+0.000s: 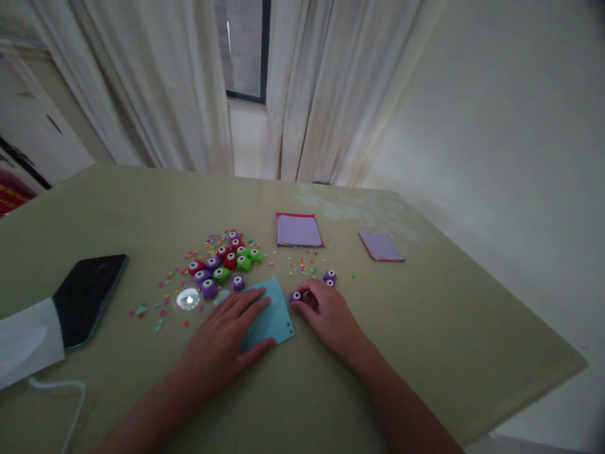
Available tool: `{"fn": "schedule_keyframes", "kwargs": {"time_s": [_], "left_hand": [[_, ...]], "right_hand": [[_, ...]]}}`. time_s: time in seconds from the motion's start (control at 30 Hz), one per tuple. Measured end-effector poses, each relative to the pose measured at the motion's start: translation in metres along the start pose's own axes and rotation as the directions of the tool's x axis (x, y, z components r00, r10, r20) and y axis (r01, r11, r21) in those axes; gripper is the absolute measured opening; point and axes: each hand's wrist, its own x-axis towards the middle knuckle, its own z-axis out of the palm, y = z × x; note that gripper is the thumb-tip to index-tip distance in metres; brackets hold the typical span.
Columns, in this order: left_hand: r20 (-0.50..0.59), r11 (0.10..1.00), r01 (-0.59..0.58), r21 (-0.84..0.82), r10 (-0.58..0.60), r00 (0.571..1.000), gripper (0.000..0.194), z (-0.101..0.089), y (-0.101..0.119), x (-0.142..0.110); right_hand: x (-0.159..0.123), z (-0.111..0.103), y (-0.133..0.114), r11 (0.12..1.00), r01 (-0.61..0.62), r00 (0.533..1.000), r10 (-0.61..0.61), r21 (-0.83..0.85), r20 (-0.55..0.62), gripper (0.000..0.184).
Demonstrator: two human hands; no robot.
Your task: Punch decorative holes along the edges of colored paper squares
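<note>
My left hand (236, 328) lies flat with spread fingers on a light blue square of paper (276, 318), which has small punched holes at its near right corner. Just right of the paper, my right hand (328, 315) pinches a small purple hole punch (296, 296) with a one-eyed face. Two more purple hole punches (329, 276) stand right behind those fingers. Beyond my left hand is a cluster of red, green and purple one-eyed hole punches (230, 260). Tiny coloured paper bits (302, 266) are scattered around them.
Toward the back of the table (425, 340) lie a stack of lilac paper with a red edge (299, 231) and another lilac stack (382, 246). On the left are a dark tablet (89, 296), a white sheet (31, 343) partly over it, and a white cable (78, 403). A clear round disc (188, 299) sits nearby.
</note>
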Motion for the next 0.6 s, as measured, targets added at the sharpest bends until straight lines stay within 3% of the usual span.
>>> {"fn": "schedule_keyframes", "kwargs": {"time_s": [0.2,0.4,0.6], "left_hand": [[0.005,0.999,-0.031,0.043,0.031,1.000,0.061,-0.005,0.004,0.000],[0.035,0.997,-0.003,0.081,0.001,0.999,0.071,-0.011,0.009,-0.001],[0.038,0.993,-0.053,0.103,0.049,0.998,0.077,-0.012,0.010,0.000]], "right_hand": [[0.002,-0.007,0.005,0.970,-0.070,0.996,0.055,0.235,0.071,0.018],[-0.001,-0.014,0.007,0.954,-0.084,0.989,0.043,0.289,0.144,0.024],[-0.004,-0.014,0.003,0.945,-0.096,0.979,0.033,0.313,0.199,0.021]]}}
